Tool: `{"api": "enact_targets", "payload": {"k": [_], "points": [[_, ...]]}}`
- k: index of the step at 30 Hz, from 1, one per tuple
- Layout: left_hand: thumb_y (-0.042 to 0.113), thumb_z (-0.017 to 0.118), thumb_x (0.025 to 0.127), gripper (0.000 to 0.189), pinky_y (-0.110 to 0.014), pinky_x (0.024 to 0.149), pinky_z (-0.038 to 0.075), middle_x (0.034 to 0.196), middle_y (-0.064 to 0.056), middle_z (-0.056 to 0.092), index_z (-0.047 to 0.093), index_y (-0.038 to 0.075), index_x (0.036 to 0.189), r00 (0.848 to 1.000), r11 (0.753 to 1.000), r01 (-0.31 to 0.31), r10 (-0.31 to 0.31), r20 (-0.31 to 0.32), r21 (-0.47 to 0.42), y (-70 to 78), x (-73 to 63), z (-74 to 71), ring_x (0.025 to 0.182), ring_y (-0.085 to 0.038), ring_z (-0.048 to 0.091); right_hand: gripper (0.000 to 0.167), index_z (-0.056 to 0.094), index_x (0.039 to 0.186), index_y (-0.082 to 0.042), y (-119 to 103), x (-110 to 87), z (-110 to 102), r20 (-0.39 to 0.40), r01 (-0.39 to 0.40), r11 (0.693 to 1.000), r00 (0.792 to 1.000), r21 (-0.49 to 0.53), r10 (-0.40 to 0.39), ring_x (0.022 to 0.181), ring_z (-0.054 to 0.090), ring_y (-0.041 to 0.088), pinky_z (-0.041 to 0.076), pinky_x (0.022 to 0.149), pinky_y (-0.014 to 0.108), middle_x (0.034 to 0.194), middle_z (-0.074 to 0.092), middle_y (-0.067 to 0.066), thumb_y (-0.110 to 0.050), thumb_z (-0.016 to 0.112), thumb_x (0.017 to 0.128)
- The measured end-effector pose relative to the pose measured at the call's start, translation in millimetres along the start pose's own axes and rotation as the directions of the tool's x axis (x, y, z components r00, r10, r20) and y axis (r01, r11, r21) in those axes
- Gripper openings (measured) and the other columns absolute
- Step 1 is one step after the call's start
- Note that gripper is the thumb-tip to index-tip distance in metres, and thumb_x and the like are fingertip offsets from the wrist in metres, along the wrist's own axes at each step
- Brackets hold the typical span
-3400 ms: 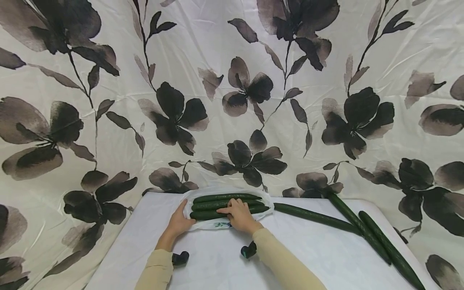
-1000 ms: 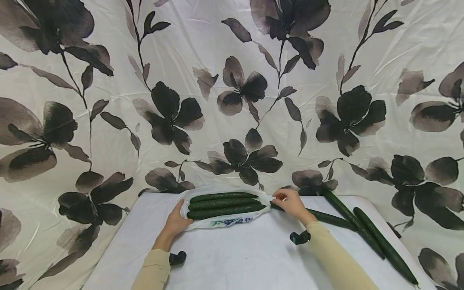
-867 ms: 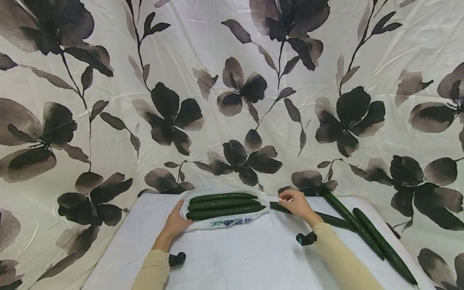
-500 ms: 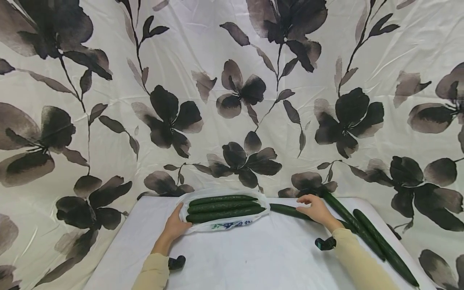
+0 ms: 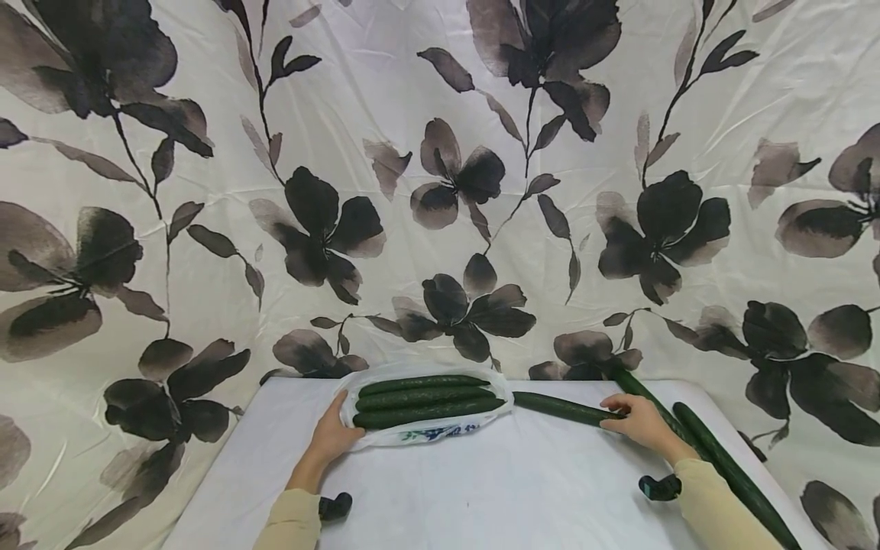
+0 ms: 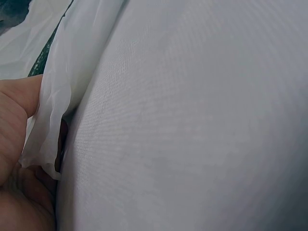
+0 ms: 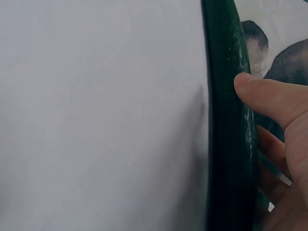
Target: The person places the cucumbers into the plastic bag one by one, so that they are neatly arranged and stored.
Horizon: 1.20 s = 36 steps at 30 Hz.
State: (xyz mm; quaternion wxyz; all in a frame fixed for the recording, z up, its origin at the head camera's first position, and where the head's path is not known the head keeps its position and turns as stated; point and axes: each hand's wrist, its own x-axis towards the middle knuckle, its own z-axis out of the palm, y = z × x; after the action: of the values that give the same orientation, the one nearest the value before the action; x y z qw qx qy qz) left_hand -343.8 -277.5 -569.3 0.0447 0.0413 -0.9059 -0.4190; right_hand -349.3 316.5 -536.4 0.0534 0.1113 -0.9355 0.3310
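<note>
An open white plastic bag (image 5: 385, 438) with blue and green print lies at the back of the table, three long green cucumbers (image 5: 428, 397) side by side in it. My left hand (image 5: 333, 431) holds the bag's left edge; in the left wrist view the thumb (image 6: 21, 95) lies inside the thin plastic (image 6: 86, 53) and the fingers are partly hidden beneath. To the right of the bag, my right hand (image 5: 642, 424) grips the right part of a loose cucumber (image 5: 558, 407). Its thumb (image 7: 257, 91) presses the near side, and the fingers pass behind the cucumber (image 7: 231, 125).
Two more cucumbers lie slanting at the right: one (image 5: 642, 391) partly behind the right hand, the other (image 5: 739, 477) along the table's right edge. A white cloth covers the table (image 5: 467, 504). A floral sheet (image 5: 447, 191) hangs right behind it.
The right hand has left the cucumbers in the bag, passed the bag's right end and moved rightward along the loose cucumber, now taking hold of it. The left hand stays at the bag.
</note>
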Motion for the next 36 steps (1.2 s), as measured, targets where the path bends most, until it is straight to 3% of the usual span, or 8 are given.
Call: {"api": "enact_targets", "payload": {"k": [4,7,12,19,24,30,36], "points": [[0.007,0.07,0.072,0.094,-0.061,0.107,0.026,0.147,-0.032,0.032,0.02,-0.001,0.152,1.0,1.0,-0.002,0.002,-0.007,-0.002,1.3,-1.3,-0.5,0.134,-0.05,0.03,0.039,0.07,0.11,-0.007,7,-4.2,0,0.011,0.0,1.0,1.0,-0.003,0.0,0.091,0.057,0.024,0.047,0.076,0.044,0.102,0.065,0.007,-0.018,0.083,0.075],[0.006,0.07,0.072,0.094,-0.061,0.106,0.027,0.147,-0.033,0.033,0.021,-0.001,0.152,1.0,1.0,-0.003,0.003,-0.015,0.002,1.9,-2.2,-0.2,0.134,-0.051,0.03,0.042,0.07,0.112,-0.008,14,-6.6,3,0.005,-0.002,1.0,1.0,-0.01,0.002,0.094,0.058,0.027,0.048,0.081,0.05,0.104,0.065,0.009,-0.015,0.084,0.074],[0.006,0.07,0.072,0.093,-0.061,0.106,0.027,0.146,-0.033,0.034,0.022,0.0,0.152,1.0,1.0,-0.005,0.005,-0.02,0.005,1.7,-1.7,0.6,0.134,-0.051,0.03,0.041,0.069,0.115,-0.01,21,-10.0,10,-0.039,0.021,0.998,0.999,-0.052,-0.023,0.105,0.059,0.038,0.044,0.087,0.06,0.11,0.065,0.013,-0.01,0.081,0.076],[0.006,0.07,0.072,0.094,-0.062,0.106,0.027,0.146,-0.033,0.034,0.022,0.0,0.152,1.0,1.0,-0.007,0.007,-0.029,0.006,2.2,-1.1,-0.2,0.133,-0.052,0.031,0.038,0.067,0.117,-0.009,21,-10.0,15,-0.125,0.075,0.994,0.988,-0.086,-0.085,0.11,0.057,0.042,0.042,0.089,0.062,0.115,0.065,0.017,-0.009,0.077,0.08],[0.006,0.07,0.071,0.093,-0.062,0.106,0.027,0.146,-0.032,0.034,0.023,-0.001,0.151,0.999,1.0,-0.008,0.008,-0.031,-0.001,0.8,-2.6,1.3,0.134,-0.052,0.03,0.04,0.066,0.118,-0.007,17,-11.5,13,-0.189,0.096,0.992,0.976,-0.077,-0.109,0.105,0.058,0.04,0.043,0.088,0.06,0.11,0.065,0.017,-0.005,0.077,0.079],[0.006,0.07,0.071,0.093,-0.063,0.106,0.027,0.146,-0.033,0.034,0.023,-0.002,0.151,0.999,1.0,-0.015,0.015,-0.038,-0.001,0.2,-6.1,0.4,0.133,-0.052,0.031,0.038,0.068,0.115,-0.009,10,-15.1,8,-0.253,0.11,0.991,0.959,-0.074,-0.125,0.091,0.059,0.028,0.047,0.079,0.051,0.099,0.064,0.009,-0.004,0.078,0.078],[0.006,0.07,0.071,0.093,-0.064,0.105,0.026,0.146,-0.034,0.033,0.022,-0.003,0.151,0.999,1.0,-0.019,0.019,-0.041,0.006,2.7,-5.6,0.7,0.133,-0.053,0.029,0.042,0.065,0.119,-0.005,-1,-16.3,-1,-0.286,0.124,0.992,0.95,-0.018,-0.124,0.097,0.06,0.033,0.049,0.078,0.05,0.109,0.064,0.014,-0.003,0.077,0.079]]}}
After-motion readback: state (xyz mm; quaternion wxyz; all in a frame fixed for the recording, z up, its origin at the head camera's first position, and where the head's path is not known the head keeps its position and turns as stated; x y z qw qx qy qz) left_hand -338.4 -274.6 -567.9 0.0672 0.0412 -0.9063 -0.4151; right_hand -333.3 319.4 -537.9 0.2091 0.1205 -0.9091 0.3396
